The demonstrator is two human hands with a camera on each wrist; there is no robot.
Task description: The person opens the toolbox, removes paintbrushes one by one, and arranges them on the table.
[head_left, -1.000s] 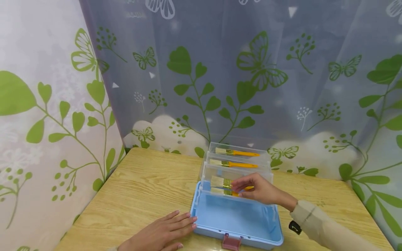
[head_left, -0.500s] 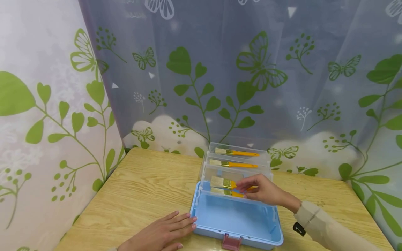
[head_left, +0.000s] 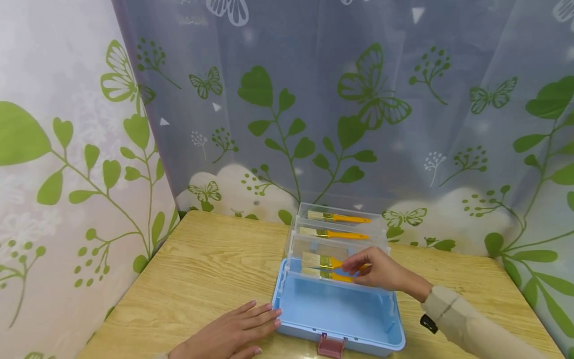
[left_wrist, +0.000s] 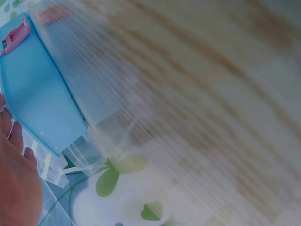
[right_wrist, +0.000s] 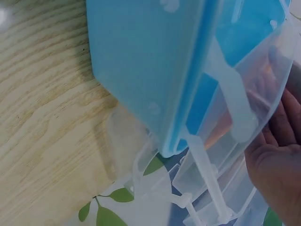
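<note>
Wooden table under all; open blue box on it; clear tiered trays toward twelve from box centre; left hand near nine, fingers straight, tips at box rim; right hand near one, thumb and fingertips narrow over handles of wide brush and slimmer brush in lowest tray; pinching, cannot tell; step in hand seems adjusting brushes; next move likely calls for light fingertip control.

Left grip lies palm down, right grip half curled.
</note>
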